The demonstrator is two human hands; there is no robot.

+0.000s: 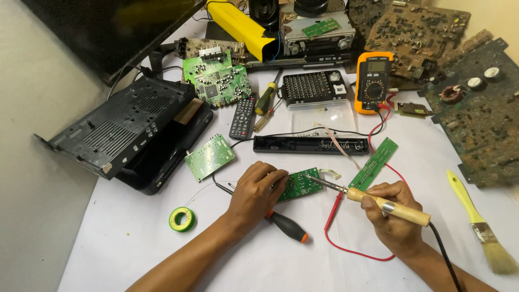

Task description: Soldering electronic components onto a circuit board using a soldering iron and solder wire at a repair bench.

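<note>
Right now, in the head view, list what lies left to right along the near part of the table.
Green tape roll → left hand → small green circuit board → right hand holding the soldering iron → yellow-handled paintbrush.

Left edge of small green board [299,185] hidden under left hand [258,190]. Screwdriver [286,225] shaft covered by same hand. Soldering iron [378,201] cord cut off at bottom edge. Brown boards [476,108] cropped at right edge. Multimeter [373,81] display too small to tell.
</note>
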